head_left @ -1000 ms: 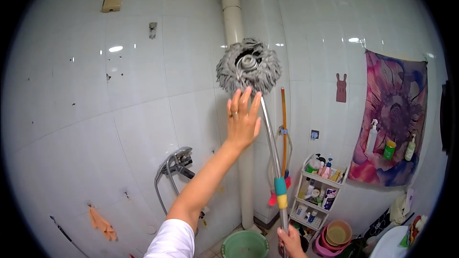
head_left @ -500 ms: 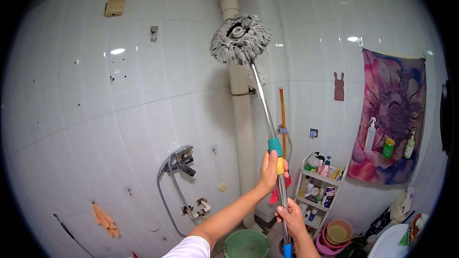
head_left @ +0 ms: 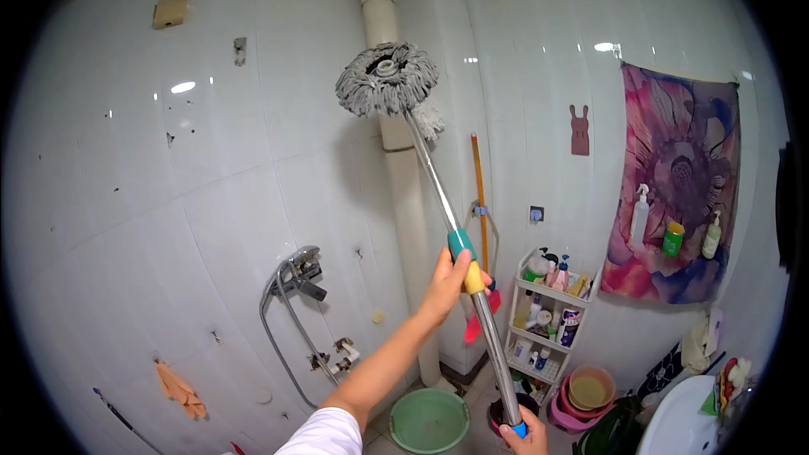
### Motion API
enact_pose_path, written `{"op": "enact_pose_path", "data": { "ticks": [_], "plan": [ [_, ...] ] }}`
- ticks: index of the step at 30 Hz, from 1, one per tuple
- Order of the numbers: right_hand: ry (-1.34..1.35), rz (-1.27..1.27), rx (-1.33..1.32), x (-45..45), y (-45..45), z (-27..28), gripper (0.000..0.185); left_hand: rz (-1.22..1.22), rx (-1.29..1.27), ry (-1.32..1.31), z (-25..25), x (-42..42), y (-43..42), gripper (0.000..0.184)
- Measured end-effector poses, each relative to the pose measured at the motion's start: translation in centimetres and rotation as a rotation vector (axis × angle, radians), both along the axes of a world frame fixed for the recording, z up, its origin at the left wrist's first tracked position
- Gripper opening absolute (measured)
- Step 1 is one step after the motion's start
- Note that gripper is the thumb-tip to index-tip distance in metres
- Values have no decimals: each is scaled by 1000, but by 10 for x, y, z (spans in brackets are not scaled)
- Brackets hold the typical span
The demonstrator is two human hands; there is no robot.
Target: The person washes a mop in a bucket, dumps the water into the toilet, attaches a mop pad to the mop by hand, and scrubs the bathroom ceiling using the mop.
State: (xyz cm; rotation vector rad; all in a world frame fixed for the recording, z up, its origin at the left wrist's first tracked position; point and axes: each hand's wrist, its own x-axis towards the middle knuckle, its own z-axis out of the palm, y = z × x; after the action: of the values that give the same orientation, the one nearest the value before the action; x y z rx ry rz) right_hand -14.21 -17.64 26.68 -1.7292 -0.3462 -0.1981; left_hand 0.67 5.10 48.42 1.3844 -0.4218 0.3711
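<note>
A mop is held up at a slant, its grey string head high in front of the white wall pipe. My left hand is closed around the handle by the teal and yellow grips. Lower down, my right hand grips the handle's blue end. Whether the mop head touches the pipe or tiled wall I cannot tell.
A shower mixer with a hose and an orange cloth hang on the left wall. Below are a green basin, a shelf rack of bottles, stacked basins and a sink. A flowered hanging covers part of the right wall.
My right hand has moved down the handle to its blue end. My left hand keeps its hold by the coloured grips. The whole view has shifted, with the wall fixtures now further left.
</note>
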Motion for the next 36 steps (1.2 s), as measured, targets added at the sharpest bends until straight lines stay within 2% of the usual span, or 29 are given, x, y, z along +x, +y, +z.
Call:
{"op": "enact_pose_path", "data": {
  "ticks": [2,4,6,7,9,11,12,14,15,16,18,19,21,23,26,28,30,32,33,35,36],
  "plan": [
    [58,1,48,-4,-12,-35,54,67,183,27,-16,16,38,59],
    [81,0,3,-21,-27,-35,54,60,-193,173,8,21,74,82],
    [74,-68,-6,-42,-41,-45,51,330,-215,91,26,50,103,89],
    [245,-57,52,-52,-47,-36,50,397,-202,110,41,61,110,92],
    [233,-80,19,-66,-55,-47,51,458,-194,136,68,86,119,95],
    [273,-91,-45,-82,-60,-34,53,373,-255,362,76,115,128,85],
    [276,-102,-51,-86,-66,-46,53,363,-260,367,66,131,136,85],
    [344,-74,2,-96,-79,-84,50,207,-132,567,47,161,148,65],
    [352,-87,4,-100,-83,-85,50,289,-205,599,38,157,139,45],
    [446,-84,-54,-107,-87,-80,49,276,-199,610,19,168,141,45],
    [553,-90,-106,-117,-91,-65,48,415,-484,620,-9,180,152,30],
    [576,-88,-200,-119,-93,-51,47,406,-479,633,-9,186,162,30],
    [617,-92,-302,-127,-98,-49,47,338,-720,652,2,188,170,22],
    [411,-101,-341,-132,-109,-74,47,395,-715,710,1,184,168,22],
    [426,-102,-392,-133,-114,-79,43,446,-685,767,-12,181,173,22],
    [396,-119,-423,-137,-113,-67,42,358,-685,819,-26,186,183,22],
    [366,-135,-451,-139,-111,-47,42,395,-716,825,-37,192,182,23],
    [629,-108,-590,-131,-109,-26,41,429,-751,816,-38,197,184,24],
    [619,-110,-590,-126,-107,-32,41,415,-719,739,-33,202,185,26],
    [328,-144,-528,-117,-102,-50,39,400,-682,663,-20,207,187,29],
    [323,-142,-524,-111,-98,-50,39,314,-680,549,-6,208,191,32]
  ]
}}
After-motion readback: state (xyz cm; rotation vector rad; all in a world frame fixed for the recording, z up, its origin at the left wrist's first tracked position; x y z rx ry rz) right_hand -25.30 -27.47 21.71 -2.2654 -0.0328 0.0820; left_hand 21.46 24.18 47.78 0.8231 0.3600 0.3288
